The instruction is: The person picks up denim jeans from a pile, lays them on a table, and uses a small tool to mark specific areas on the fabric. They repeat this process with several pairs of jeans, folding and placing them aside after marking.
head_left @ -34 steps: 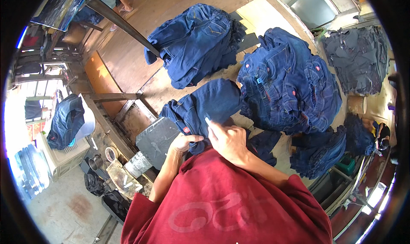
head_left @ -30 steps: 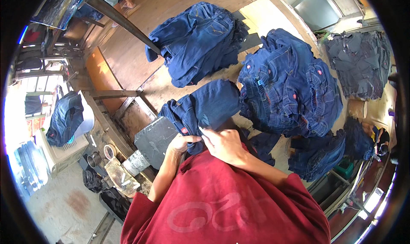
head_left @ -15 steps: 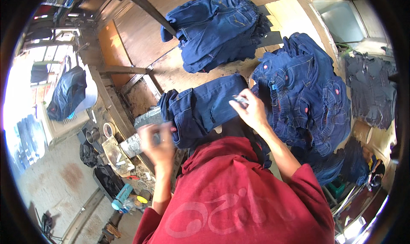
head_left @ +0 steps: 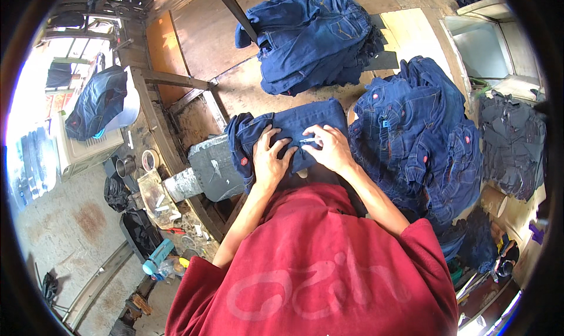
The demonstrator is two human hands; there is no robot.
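Both hands press on folded jeans (head_left: 294,130): left hand (head_left: 271,159) flat, fingers spread; right hand (head_left: 329,149) pinching a small white piece (head_left: 306,141).

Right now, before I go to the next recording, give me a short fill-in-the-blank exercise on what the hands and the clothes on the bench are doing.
1. Both hands, the left hand and the right hand, rest on a folded pair of ____ jeans.
2. The big heap of jeans lies to the person's ____.
3. The person's shirt is ____.
4. The right hand pinches a small ____ tag.

Missing words: blue; right; red; white
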